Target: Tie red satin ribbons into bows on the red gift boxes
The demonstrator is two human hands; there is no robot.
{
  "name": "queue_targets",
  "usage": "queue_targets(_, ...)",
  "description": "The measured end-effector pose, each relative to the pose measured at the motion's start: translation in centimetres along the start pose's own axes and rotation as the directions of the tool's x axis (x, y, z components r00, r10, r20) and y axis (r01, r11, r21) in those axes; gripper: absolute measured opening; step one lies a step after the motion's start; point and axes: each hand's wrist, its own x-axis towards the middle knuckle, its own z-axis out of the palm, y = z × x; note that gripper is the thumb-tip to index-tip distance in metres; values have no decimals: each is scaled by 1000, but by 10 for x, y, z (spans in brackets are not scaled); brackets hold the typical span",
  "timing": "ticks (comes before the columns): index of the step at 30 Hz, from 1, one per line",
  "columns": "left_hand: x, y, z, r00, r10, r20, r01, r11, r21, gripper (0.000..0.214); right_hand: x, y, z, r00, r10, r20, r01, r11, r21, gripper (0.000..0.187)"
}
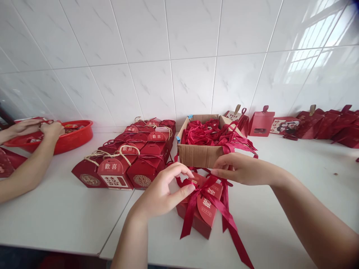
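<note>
A small red gift box (201, 216) with a round tag stands on the white table (280, 224) right in front of me. A dark red ribbon (221, 213) is tied across its top, with long tails hanging toward the table edge. My left hand (164, 192) pinches the ribbon's left loop between thumb and fingers. My right hand (239, 168) pinches the ribbon on the right side of the knot, fingers closed.
A cardboard box (200, 154) full of red ribbons sits just behind. Several finished red gift boxes (131, 157) with rope handles cluster at left. More red boxes (322, 123) line the tiled wall at right. Another person's hands (42, 129) work by a red basin (74, 138) at far left.
</note>
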Motion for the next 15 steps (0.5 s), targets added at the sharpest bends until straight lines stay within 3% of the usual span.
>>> queue_targets(9, 2, -2, 3, 999, -48, 11, 48, 999, -22, 16, 2, -1, 3, 999, -48, 18, 47, 999, 12, 31)
queue_targets(15, 4, -2, 3, 998, -50, 45, 52, 998, -32, 21, 0, -3, 3, 996, -79, 31, 76, 992, 105, 16)
